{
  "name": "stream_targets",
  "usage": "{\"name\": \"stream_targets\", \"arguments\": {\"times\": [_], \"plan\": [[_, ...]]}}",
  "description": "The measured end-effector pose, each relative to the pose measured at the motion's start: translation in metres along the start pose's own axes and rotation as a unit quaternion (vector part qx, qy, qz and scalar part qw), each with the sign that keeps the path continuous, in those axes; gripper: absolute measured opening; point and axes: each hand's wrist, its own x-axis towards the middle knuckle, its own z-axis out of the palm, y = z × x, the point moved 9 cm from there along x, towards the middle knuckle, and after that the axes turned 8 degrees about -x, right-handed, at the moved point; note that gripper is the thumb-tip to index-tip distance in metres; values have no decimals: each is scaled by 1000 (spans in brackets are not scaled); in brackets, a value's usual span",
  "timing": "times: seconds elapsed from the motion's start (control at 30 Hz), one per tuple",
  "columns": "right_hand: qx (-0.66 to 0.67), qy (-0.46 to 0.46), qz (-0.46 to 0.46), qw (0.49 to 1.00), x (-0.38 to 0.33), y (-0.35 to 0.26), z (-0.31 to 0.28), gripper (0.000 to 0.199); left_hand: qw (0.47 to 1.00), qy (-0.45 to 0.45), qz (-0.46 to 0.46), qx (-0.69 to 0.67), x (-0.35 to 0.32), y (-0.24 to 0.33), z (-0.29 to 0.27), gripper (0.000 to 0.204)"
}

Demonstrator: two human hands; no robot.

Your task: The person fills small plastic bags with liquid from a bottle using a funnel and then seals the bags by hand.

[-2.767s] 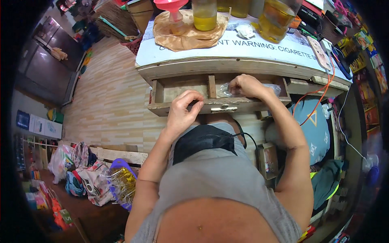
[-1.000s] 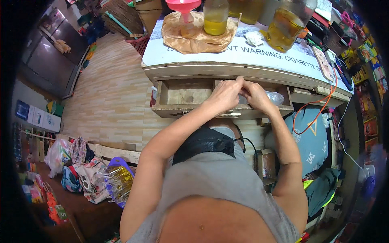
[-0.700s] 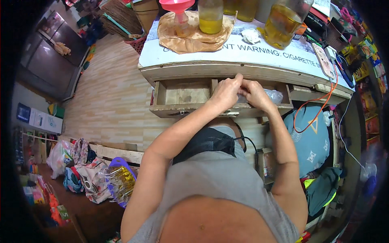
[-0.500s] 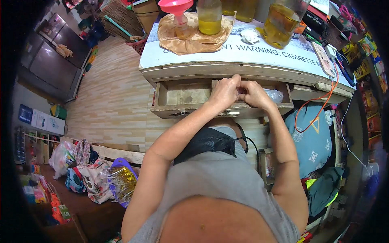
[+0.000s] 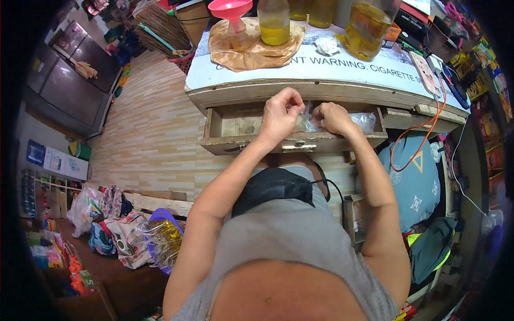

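My left hand (image 5: pixel 280 116) is closed in a pinch over the open wooden drawer (image 5: pixel 225 144), holding the edge of a clear plastic bag (image 5: pixel 308 122). To its right, my right hand (image 5: pixel 334 118) has its fingers bent down and closed on the other side of the same bag. Whatever the bag may contain is too small to make out. Another clear plastic bag (image 5: pixel 365 121) lies in the drawer's right part, just past my right hand. The drawer's left part shows bare wood.
Above the drawer, a table (image 5: pixel 251 80) bears a pink funnel (image 5: pixel 230 8) on a bottle, a bottle of yellow liquid (image 5: pixel 274 32), a big jar (image 5: pixel 369 32) and a power strip (image 5: pixel 425 75). An orange cord (image 5: pixel 399 142) hangs at right, before a blue sack-like bundle (image 5: pixel 409 176).
My hands have moved apart, the left one shifting to the left. The clear plastic bag now shows stretched between them. The view has shifted slightly.
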Motion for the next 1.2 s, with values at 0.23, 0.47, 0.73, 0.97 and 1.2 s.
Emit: {"name": "stream_targets", "arguments": {"times": [0.23, 0.47, 0.73, 0.97, 1.2], "plan": [[50, 39, -76, 995, 0, -14, -7, 22, 1000, -2, -24, 6, -2, -10, -9, 10], [57, -77, -115, 989, 8, -19, 15, 21, 974, 96, 118, -165, -6, 32, -50, 15], [39, -113, -138, 983, 9, -21, 19, 26, 931, 247, 225, -150, -29, 111, -148, 13], [86, -22, -110, 990, -7, -34, -40, 37, 953, 190, 171, -160, -35, 97, -144, 19], [305, 125, -174, 928, -31, -118, -109, 21, 987, 83, 78, -114, -36, 92, -98, 14]]}}
